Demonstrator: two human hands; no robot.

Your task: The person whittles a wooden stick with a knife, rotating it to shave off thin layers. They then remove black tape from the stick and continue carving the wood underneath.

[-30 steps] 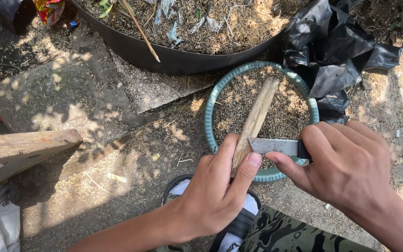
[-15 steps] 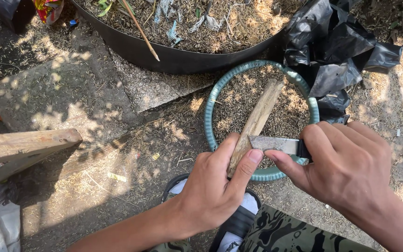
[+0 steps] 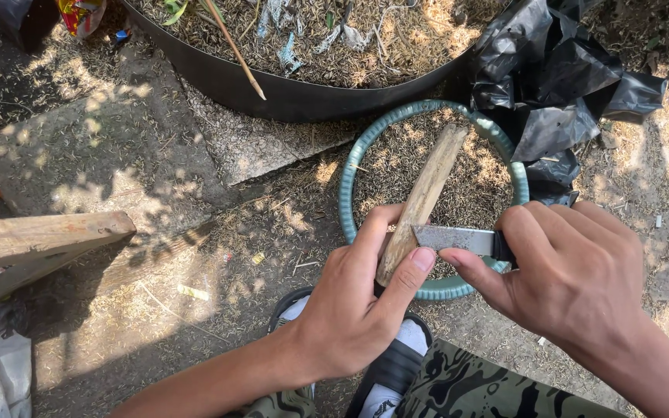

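Note:
My left hand point(image 3: 354, 310) grips the near end of a pale wooden stick point(image 3: 427, 190), which points away over a round teal basket point(image 3: 348, 174) filled with fine shavings. In my right hand point(image 3: 574, 282) is a knife point(image 3: 452, 238) with a short steel blade; its edge rests across the stick just above my left thumb and fingers. The knife's dark handle is mostly hidden inside my fist.
A large black tub point(image 3: 288, 97) of dry debris with a thin stick sits behind the basket. Crumpled black plastic sheeting point(image 3: 559, 85) lies at the right. A wooden plank point(image 3: 36, 236) juts in from the left over a concrete slab point(image 3: 110, 155). My sandalled foot point(image 3: 396, 364) is below.
The knife blade has slid a little down the stick toward my left hand. Both hands keep their grips and the stick stays over the basket.

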